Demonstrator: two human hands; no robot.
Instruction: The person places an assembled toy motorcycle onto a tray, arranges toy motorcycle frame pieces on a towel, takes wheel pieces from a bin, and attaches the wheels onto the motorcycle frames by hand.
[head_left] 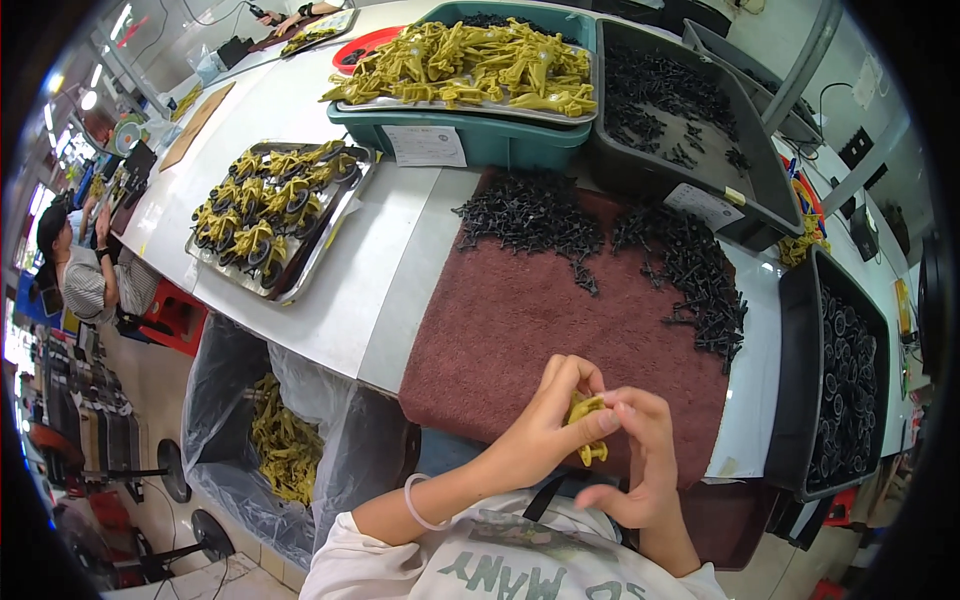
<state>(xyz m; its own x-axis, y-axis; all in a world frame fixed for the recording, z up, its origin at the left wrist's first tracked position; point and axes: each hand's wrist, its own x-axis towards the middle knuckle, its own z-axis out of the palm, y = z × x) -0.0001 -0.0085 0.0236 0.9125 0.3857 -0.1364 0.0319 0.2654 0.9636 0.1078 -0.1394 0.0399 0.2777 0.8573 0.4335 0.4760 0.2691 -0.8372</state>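
Lower centre: the left hand [556,408] pinches a small yellow plastic piece [592,454], best kept steady; the right hand [651,462] touches, its hold unclear.

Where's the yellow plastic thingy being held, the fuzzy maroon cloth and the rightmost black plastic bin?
Held yellow plastic piece [593,453]: head view, its lower end.
Fuzzy maroon cloth [560,320]: head view, bare middle.
Rightmost black plastic bin [798,385]: head view, left outer wall.
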